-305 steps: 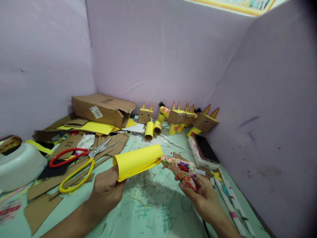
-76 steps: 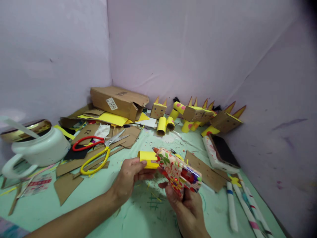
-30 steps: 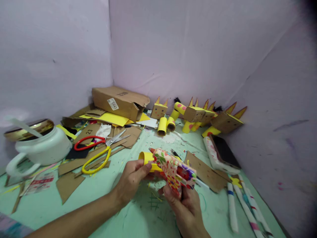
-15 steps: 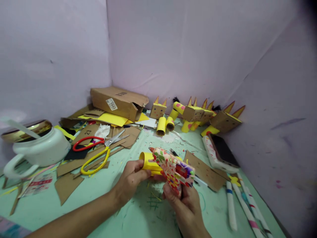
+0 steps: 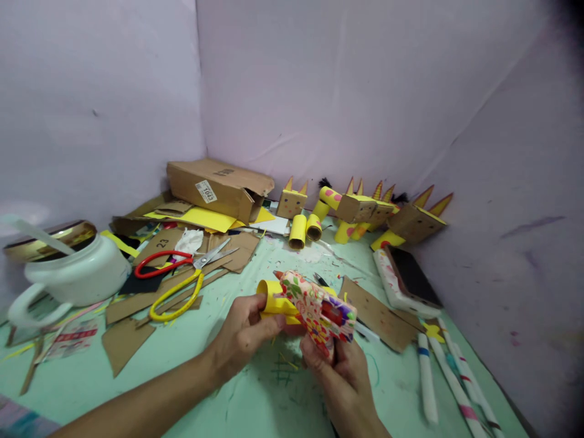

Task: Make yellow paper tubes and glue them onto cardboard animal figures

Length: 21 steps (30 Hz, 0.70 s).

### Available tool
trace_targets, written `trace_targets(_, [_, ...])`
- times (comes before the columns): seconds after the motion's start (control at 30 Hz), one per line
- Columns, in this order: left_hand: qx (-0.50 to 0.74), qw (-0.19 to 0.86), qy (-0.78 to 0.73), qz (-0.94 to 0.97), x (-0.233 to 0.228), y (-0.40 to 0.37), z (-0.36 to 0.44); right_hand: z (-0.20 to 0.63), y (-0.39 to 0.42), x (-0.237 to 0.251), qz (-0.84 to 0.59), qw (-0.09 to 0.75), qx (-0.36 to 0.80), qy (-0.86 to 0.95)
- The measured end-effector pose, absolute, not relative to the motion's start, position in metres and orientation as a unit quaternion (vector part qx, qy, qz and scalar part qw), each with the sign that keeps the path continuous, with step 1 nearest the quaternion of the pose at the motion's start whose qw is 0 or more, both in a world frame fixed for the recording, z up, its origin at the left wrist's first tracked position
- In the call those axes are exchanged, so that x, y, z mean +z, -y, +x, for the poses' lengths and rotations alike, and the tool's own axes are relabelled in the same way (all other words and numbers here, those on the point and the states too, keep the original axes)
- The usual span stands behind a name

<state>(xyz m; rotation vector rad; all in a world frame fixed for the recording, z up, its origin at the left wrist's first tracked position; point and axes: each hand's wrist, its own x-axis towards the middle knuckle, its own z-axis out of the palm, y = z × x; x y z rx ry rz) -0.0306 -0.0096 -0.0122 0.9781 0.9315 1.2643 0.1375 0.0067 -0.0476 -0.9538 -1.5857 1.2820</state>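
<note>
Left hand [image 5: 241, 337] is gripping a rolled yellow paper tube [image 5: 272, 299] above the green table [image 5: 182, 377]. Right hand [image 5: 342, 380] is clasping a floral glue gun [image 5: 319, 310], nozzle touching the tube.

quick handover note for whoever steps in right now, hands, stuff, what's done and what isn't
Left hand: grips a rolled yellow paper tube, low over the green table.
Right hand: grips a floral-covered glue gun, nozzle at the tube's top, near its seam.
Nearby: scissors and cardboard scraps to the left, phone to the right, finished cardboard-and-yellow figures along the back wall.
Done: paper is rolled into a tube.
Left: whether the seam is fully glued cannot be told; tube not joined to anything.
</note>
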Motion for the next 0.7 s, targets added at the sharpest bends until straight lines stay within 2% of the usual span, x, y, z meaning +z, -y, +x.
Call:
trace_targets(0.13, [0.535, 0.606, -0.363, 0.463, -0.011, 0.012, -0.029, 0.137, -0.006, -0.043, -0.395, 0.428, 0.503, 0.639])
trace_targets(0.47, [0.499, 0.53, -0.442, 0.523, -0.013, 0.013, -0.03, 0.135, -0.005, -0.037, -0.382, 0.43, 0.484, 0.659])
trace_targets(0.7, [0.496, 0.532, -0.444, 0.523, -0.012, 0.014, -0.031, 0.136, -0.004, -0.036, -0.397, 0.423, 0.488, 0.652])
